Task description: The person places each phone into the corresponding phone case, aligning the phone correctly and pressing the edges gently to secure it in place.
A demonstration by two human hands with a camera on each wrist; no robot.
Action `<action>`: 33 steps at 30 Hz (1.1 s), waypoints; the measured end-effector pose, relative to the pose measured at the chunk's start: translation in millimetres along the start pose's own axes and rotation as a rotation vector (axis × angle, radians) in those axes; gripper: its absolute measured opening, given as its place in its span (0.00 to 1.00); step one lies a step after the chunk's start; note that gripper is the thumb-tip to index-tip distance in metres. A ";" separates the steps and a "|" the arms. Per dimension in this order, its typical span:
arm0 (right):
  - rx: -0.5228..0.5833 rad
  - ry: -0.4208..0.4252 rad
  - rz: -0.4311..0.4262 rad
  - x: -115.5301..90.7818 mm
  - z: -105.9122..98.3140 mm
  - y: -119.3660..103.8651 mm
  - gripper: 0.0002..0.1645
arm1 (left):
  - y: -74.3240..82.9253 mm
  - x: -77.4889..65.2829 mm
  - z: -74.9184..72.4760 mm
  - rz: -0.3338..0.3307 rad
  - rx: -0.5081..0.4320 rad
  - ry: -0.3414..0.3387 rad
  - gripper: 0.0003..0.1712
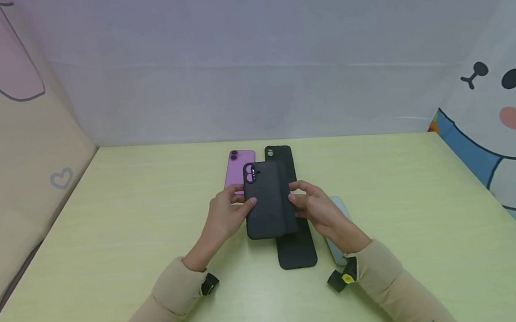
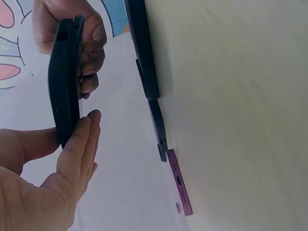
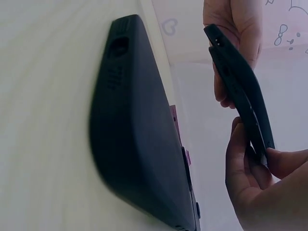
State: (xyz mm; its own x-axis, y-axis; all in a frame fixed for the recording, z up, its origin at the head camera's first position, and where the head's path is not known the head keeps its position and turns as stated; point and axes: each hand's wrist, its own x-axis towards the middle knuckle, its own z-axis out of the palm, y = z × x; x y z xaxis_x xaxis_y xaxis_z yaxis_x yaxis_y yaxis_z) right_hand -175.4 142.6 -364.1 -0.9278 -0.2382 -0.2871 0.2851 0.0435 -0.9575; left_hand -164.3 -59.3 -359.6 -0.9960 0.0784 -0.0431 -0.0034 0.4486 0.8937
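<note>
In the head view my left hand [image 1: 229,212] grips a black phone case [image 1: 265,202] by its left edge, thumb on the face with the camera cutout. My right hand [image 1: 318,210] pinches the right edge of a thin dark phone [image 1: 289,210] behind the case, which sticks out to the right. The two pieces lean together at a slight angle, apart at one end in the right wrist view. Both are held above the table, over another black case [image 1: 299,254]. The phone's front face is hidden.
A purple phone [image 1: 241,158] lies behind the left hand on the table [image 1: 126,224]. Beside it is a black case with a camera opening [image 1: 285,153]. A pale phone-shaped thing [image 1: 337,252] lies partly under the right arm. A white sheet [image 1: 241,94] hangs behind.
</note>
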 end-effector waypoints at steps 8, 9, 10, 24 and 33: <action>0.004 -0.018 -0.005 -1.2 4.8 -0.2 0.14 | -0.3 -0.1 2.6 0.016 -0.009 -0.013 0.25; 0.007 -0.020 -0.004 -1.4 5.3 -0.1 0.14 | -0.4 -0.2 2.8 0.015 -0.005 -0.010 0.25; 0.009 -0.026 -0.007 -1.7 5.5 -0.1 0.14 | -0.7 -0.2 3.0 0.017 -0.002 -0.008 0.25; 0.018 -0.080 -0.030 -3.8 5.8 -1.3 0.16 | -2.2 -0.3 4.6 0.027 -0.013 0.000 0.23; -0.012 -0.106 -0.044 -4.6 6.4 -3.0 0.17 | -3.2 -1.5 4.4 0.011 0.016 0.019 0.21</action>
State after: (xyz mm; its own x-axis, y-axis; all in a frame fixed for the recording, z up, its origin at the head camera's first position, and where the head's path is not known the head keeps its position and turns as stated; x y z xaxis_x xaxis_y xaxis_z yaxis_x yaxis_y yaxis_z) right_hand -170.5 137.4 -359.7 -0.9086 -0.3415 -0.2406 0.2410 0.0419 -0.9696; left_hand -162.3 -57.0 -364.4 -0.9975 0.0665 -0.0252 0.0084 0.4623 0.8867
